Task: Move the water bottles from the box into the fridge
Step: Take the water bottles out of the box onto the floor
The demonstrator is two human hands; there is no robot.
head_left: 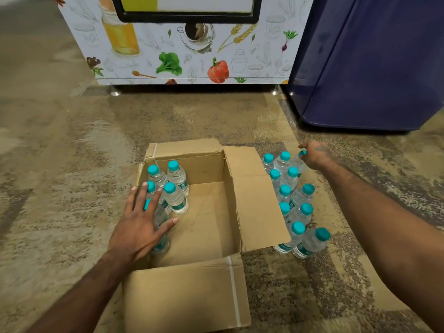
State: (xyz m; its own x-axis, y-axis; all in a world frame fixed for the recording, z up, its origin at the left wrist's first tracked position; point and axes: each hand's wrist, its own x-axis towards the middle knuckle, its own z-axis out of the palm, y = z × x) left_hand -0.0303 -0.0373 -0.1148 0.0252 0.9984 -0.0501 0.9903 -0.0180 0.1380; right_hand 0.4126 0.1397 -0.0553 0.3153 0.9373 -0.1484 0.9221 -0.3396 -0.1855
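left hand (141, 227) spread over box bottles (176, 200) in cardboard box (209, 224), frame centre; right hand (316, 155) fingers curled round floor bottle (296, 163), centre-right.

Teal caps (285, 190) are seen on clear bottles (176, 200); the box (209, 292) is brown, the fridge (374, 68) navy.

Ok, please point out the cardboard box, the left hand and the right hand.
cardboard box (211, 227): head view, bare inner floor.
left hand (140, 228): head view, back of the hand.
right hand (316, 155): head view, back of the hand.
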